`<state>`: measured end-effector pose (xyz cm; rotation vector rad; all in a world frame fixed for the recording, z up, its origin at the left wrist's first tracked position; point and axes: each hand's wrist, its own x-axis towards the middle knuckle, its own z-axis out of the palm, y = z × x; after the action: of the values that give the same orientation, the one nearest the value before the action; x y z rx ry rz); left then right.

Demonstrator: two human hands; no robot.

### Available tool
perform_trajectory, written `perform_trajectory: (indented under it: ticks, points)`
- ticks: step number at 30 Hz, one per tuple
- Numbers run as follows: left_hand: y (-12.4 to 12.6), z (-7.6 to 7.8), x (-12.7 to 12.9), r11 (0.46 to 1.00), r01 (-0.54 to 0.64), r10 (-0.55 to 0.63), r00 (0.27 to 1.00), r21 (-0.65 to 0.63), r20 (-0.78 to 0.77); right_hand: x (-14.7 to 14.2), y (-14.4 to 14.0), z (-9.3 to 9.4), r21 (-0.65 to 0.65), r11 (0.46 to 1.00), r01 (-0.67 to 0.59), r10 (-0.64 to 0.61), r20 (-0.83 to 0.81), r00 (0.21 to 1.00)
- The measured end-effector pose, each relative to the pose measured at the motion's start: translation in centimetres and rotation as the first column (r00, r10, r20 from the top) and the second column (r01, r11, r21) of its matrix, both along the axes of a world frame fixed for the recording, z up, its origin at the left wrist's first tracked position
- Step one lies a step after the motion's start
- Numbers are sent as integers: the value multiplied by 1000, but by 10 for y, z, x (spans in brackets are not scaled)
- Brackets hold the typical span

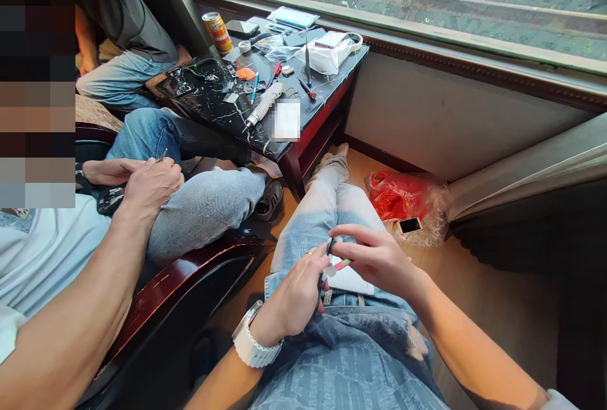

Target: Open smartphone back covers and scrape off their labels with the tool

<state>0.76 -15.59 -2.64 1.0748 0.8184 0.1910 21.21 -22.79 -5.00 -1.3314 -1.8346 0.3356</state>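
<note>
The left hand (296,293) closes on a dark part (329,246); the right hand (379,252), half open, loosely pinches a red stick (344,264), so it may slip past the edge of the lap (294,247).

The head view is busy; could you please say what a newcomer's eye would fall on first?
Probably the bright red plastic bag on the floor at right, with a phone lying at its near side. Next comes the cluttered black table below the window, an orange can standing toward its far left. Then the left hand, with its white watch, and the right hand, close together in the foreground.
</note>
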Motion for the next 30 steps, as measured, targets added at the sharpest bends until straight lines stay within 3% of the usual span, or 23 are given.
perform_trajectory:
  ticks: [3,8,10,15,20,24,30]
  points:
    - [-1,0,-4,1000,3,-2,996,16,-91,4,0,-3,53,998,-37,33,83,996]
    - [-4,-5,-13,995,-80,91,979,-67,181,6,-3,-7,56,997,-52,49,58,997]
    - [-5,-7,-14,993,-106,113,973,-44,199,6,-3,-10,62,997,-46,42,62,997]
    - [-6,-8,-15,988,-112,97,986,103,138,7,-5,-12,77,995,-70,57,155,986]
    - [-3,-3,-12,973,20,-24,1000,232,14,7,0,-4,154,987,-54,14,250,968]
    - [0,2,-5,939,74,-73,997,336,-17,9,8,0,115,984,-137,95,316,944]
    - [7,1,3,938,34,-7,997,344,-80,11,16,-4,46,988,-145,126,284,950]
